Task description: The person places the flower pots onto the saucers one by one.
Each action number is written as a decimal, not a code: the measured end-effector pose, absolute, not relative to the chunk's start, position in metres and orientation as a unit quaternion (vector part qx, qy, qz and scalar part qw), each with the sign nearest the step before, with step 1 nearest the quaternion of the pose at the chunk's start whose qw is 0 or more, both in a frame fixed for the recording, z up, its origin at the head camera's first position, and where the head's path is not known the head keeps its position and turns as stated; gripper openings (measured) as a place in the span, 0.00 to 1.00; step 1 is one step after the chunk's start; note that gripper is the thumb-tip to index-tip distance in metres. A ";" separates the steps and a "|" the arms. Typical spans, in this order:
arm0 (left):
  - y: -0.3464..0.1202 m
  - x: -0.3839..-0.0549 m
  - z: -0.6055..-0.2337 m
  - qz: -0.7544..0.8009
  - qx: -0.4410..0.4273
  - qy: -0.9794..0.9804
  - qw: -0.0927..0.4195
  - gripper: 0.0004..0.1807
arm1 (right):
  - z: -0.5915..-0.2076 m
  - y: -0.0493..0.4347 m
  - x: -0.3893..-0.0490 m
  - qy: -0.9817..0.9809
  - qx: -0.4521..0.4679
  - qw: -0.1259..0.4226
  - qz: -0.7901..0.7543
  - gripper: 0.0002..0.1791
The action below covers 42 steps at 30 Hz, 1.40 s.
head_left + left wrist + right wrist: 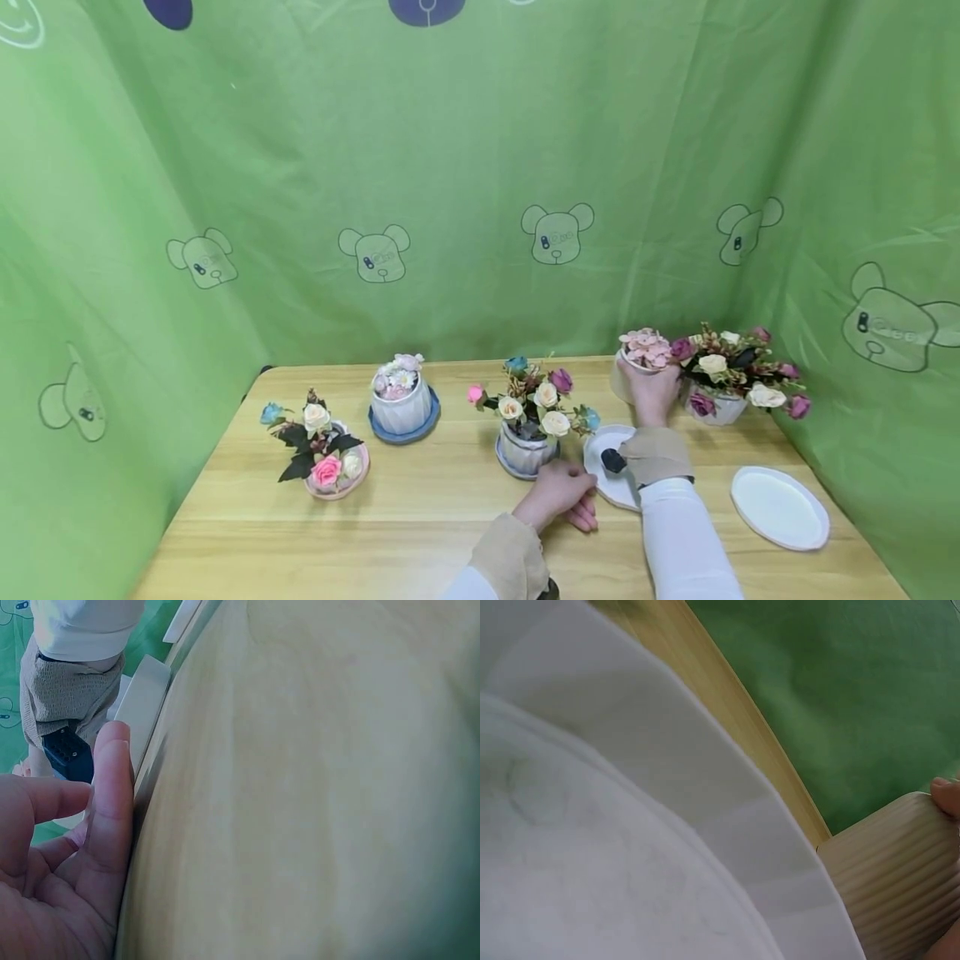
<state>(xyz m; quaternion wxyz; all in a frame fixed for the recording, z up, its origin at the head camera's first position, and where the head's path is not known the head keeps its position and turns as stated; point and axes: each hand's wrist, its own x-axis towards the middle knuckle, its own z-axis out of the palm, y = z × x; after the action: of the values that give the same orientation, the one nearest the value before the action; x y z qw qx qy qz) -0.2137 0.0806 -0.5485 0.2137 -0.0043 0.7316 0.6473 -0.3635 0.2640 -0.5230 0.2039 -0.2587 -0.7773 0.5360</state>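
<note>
Left hand [562,496] lies relaxed beside a white plate [615,488] while, at one o'clock from it, the right hand [654,393] grips the pink-flowered pot [622,377], a pick-up, I'd judge, needing a level lift next.

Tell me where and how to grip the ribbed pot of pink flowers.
Likely best: thumb and fingers round the curved wall of the ribbed pot, from the near side. Pink flowers fill its mouth, purple roses crowd its right, and the green curtain hangs behind.

Green curtain [465,125], bear prints [382,257], small lettering [561,238] unreadable
</note>
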 end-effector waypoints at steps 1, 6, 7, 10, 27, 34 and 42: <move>0.080 -0.214 -0.548 0.645 -0.005 0.733 0.215 0.12 | -0.524 0.264 -0.364 -0.776 -0.259 0.206 0.537 0.56; 0.081 -0.215 -0.548 0.637 -0.004 0.740 0.217 0.12 | -0.525 0.263 -0.367 -0.776 -0.254 0.204 0.540 0.57; 0.081 -0.216 -0.548 0.635 -0.004 0.741 0.216 0.12 | -0.524 0.262 -0.367 -0.778 -0.251 0.203 0.538 0.57; 0.081 -0.217 -0.547 0.632 -0.004 0.744 0.216 0.12 | -0.520 0.259 -0.368 -0.785 -0.240 0.200 0.535 0.58; 0.080 -0.215 -0.544 0.638 0.002 0.738 0.219 0.12 | -0.483 0.251 -0.355 -0.778 -0.172 0.219 0.563 0.56; 0.079 -0.214 -0.543 0.641 -0.001 0.737 0.216 0.12 | -0.472 0.256 -0.339 -0.815 -0.139 0.189 0.530 0.58; 0.079 -0.215 -0.544 0.642 0.000 0.733 0.225 0.11 | -0.464 0.261 -0.320 -0.825 -0.113 0.163 0.529 0.58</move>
<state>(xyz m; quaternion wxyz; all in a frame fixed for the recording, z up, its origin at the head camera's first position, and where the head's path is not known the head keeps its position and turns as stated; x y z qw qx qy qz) -0.2146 0.0794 -0.5445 0.2250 0.0004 0.7332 0.6417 -0.3202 0.2607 -0.4636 0.1629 -0.1128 -0.8253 0.5288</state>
